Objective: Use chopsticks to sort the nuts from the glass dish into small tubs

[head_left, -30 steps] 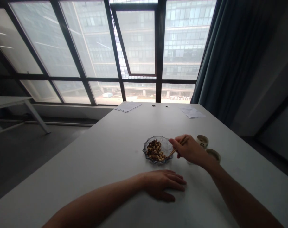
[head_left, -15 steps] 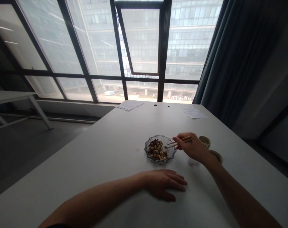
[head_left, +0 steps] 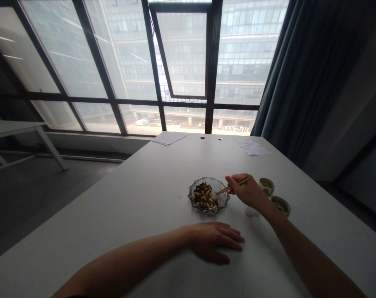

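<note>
My right hand (head_left: 245,191) holds a pair of wooden chopsticks (head_left: 233,187) just beyond the right rim of a cut-glass dish (head_left: 209,181), with their tips over the dish. The dish holds a heap of brown peanuts (head_left: 203,196) and stands on the white table (head_left: 113,203). Nothing shows between the chopstick tips. My left hand (head_left: 213,243) lies flat on the table in front of the dish, touching nothing else. Two small ceramic cups (head_left: 267,186) (head_left: 281,206) stand just past my right hand.
A small white object (head_left: 252,212) lies below my right wrist. Sheets of paper (head_left: 169,138) (head_left: 252,147) lie at the far table edge. Large windows (head_left: 184,54) are behind the table, a dark curtain (head_left: 293,62) hangs right, and another table (head_left: 10,128) stands left.
My right hand has drawn back rightward from over the dish, and the chopsticks now lie flatter. The view has shifted slightly. My left hand has stayed in place.
</note>
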Action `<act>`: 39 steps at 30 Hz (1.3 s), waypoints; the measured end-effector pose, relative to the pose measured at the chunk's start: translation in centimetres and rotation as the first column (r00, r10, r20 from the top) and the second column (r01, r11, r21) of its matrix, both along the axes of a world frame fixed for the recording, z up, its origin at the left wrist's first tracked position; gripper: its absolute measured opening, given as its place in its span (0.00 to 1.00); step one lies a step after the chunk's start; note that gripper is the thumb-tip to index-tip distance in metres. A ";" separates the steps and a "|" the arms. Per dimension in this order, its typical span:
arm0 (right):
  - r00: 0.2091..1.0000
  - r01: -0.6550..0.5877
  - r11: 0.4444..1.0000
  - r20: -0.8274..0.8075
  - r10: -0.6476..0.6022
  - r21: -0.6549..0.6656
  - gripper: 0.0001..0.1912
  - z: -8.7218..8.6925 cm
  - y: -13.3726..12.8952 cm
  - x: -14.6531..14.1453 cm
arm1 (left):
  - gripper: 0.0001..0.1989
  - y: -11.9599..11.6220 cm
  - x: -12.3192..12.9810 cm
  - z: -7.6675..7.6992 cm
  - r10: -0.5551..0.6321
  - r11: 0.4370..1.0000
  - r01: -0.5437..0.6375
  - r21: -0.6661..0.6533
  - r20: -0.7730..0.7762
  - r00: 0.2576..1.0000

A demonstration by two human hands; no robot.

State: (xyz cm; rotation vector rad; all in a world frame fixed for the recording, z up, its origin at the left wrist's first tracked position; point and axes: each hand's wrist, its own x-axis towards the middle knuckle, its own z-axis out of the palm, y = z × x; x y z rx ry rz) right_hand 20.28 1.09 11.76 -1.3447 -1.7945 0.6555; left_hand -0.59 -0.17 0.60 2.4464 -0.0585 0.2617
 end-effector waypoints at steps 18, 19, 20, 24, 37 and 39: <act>0.975 0.212 0.975 0.077 -0.206 -0.069 0.19 7.5 -6.6 8.8 | 0.30 -0.2 0.7 0.1 0.015 1.000 -0.015 0.017 -0.004 1.000; 0.976 0.210 0.975 0.074 -0.205 -0.066 0.19 7.6 -6.5 8.7 | 0.30 -0.2 0.7 0.1 0.016 1.000 -0.016 0.019 -0.006 1.000; 0.976 0.210 0.976 0.077 -0.205 -0.055 0.19 7.6 -6.5 8.5 | 0.30 -0.2 0.7 0.0 0.015 1.000 -0.015 0.019 -0.008 1.000; 0.977 0.189 0.982 0.098 -0.191 0.028 0.21 7.5 -6.1 6.6 | 0.31 0.0 0.3 -0.3 0.008 1.000 -0.008 0.014 0.000 1.000; 0.974 -0.192 0.978 0.107 0.200 -0.075 0.19 3.5 -2.4 1.6 | 0.30 -0.2 0.7 0.3 0.005 1.000 -0.005 0.014 0.001 1.000; 0.970 -0.215 0.972 0.097 0.224 -0.089 0.20 2.8 -2.0 1.2 | 0.31 -0.1 0.6 0.3 0.005 1.000 -0.005 0.013 0.005 1.000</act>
